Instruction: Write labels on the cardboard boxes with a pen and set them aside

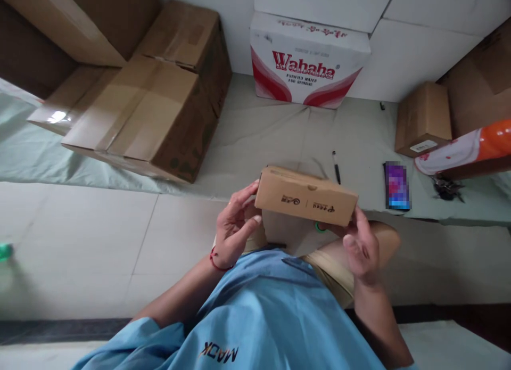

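A small flat cardboard box [303, 202] with dark printing and a half-round notch is held up above my lap, at the near edge of the cloth-covered surface. My left hand [235, 229], with a red string at the wrist, presses its fingers to the box's left end, the thumb in front and apart from the cardboard. On the opposite end, the fingers of my right hand [364, 247] bear against the right corner, partly behind it. The box appears closed and a little tilted. Its underside is hidden.
Large cardboard boxes [131, 109] stand at the left. A white and red water carton [307, 61] is at the back. Toward the right lie a pen [336, 166], a phone [397, 185], keys [447, 188], a small carton [423, 120] and an orange-and-white package [471, 146].
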